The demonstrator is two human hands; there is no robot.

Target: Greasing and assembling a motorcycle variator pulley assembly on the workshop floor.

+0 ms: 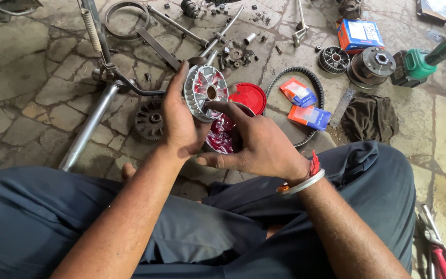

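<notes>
Finned metal pulley (206, 93) sits upright in the left hand (179, 121), above the floor (32, 77), face turned so the right hand (256, 144), fingers spread, can smear red grease from the tub (223, 135) below into it.

The left hand (181, 121) is raised in front of the knees, palm turned toward the right, thumb pointing up and fingers curled closed around what it grips. The right hand (261, 147) sits just beside it, back facing the camera, fingers stretched toward the left hand with the forefinger extended. Both forearms reach forward over the crossed legs, wrists close together.
</notes>
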